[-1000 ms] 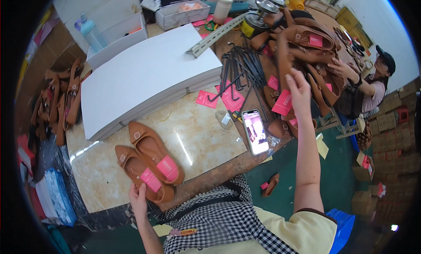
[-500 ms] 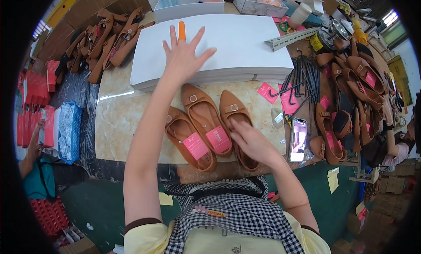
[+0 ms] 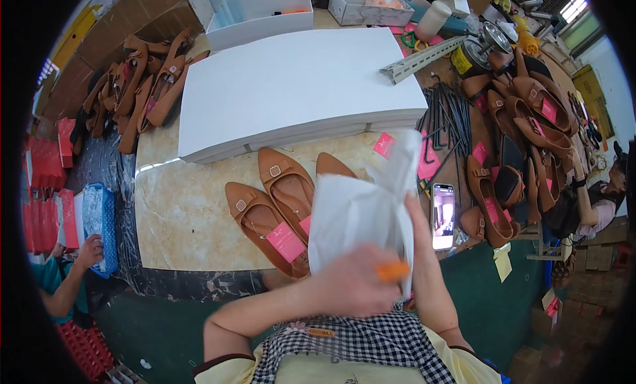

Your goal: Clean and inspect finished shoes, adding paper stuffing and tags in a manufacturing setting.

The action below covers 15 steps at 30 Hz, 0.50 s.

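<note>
A sheet of white paper (image 3: pixel 351 218), creased and partly blurred, is up off the table in front of me. My left hand (image 3: pixel 358 281), with an orange finger cover on one finger, is curled against its lower part, smeared by motion. At the sheet's right edge my right hand (image 3: pixel 417 221) grips it, most fingers hidden behind the paper. Under and beyond the sheet lie brown flat shoes with buckled bows: a left one (image 3: pixel 246 208) with a pink tag, a middle one (image 3: pixel 281 168), and a third one (image 3: pixel 331 163) mostly covered by the paper.
A thick stack of white paper (image 3: pixel 291 86) fills the table's middle, a slotted metal bar (image 3: pixel 430 59) on its corner. Black hooked rods (image 3: pixel 445 119) and a phone (image 3: pixel 443 215) lie to the right, near piled brown shoes (image 3: pixel 510 159). Another person's hand (image 3: pixel 91 250) touches a blue basket (image 3: pixel 108 231).
My left hand has come back from the paper stack, and a white sheet is now between both hands. My right hand has left the third shoe. The view has shifted slightly.
</note>
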Each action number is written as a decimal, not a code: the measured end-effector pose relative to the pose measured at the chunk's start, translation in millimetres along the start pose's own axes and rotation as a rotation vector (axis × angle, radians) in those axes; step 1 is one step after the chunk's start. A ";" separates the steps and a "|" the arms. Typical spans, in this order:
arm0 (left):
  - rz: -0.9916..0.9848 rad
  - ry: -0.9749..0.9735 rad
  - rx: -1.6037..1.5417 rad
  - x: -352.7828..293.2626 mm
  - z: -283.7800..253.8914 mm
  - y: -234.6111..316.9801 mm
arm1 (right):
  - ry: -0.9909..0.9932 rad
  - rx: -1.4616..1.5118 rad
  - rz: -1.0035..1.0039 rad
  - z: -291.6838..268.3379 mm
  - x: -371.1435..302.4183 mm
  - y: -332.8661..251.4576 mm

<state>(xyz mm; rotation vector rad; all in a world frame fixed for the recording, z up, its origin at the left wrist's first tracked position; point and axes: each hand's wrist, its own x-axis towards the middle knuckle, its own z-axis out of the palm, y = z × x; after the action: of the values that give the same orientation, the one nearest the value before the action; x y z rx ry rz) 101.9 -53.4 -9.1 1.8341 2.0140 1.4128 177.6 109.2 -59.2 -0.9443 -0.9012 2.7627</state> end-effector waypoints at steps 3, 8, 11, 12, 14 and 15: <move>-0.277 0.318 -0.167 -47.8 18.5 -24.8 | -0.173 -0.090 0.370 19.4 -12.5 -6.7; -0.510 0.510 -0.023 -44.2 7.5 -34.8 | -0.055 -1.617 -0.713 41.6 -21.9 -22.8; -0.620 0.467 -0.350 -13.0 3.8 -28.9 | -0.654 -1.354 -0.852 53.6 -25.5 -10.3; -0.811 0.577 -0.773 -7.4 4.4 -29.0 | -0.661 -1.447 -0.919 48.0 -16.5 -11.5; -0.935 0.412 -0.914 -5.2 13.4 -27.8 | -0.265 -1.141 -0.573 27.6 4.0 -19.6; -0.950 0.259 -0.624 -6.9 22.3 -26.4 | -0.129 -0.862 -0.428 18.8 11.1 -24.4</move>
<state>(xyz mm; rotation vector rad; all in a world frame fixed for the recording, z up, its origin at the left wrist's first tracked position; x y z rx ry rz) 97.4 -42.9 -42.4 0.3588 1.7881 1.6564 155.2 122.7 -39.5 -0.5215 -2.0995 2.0581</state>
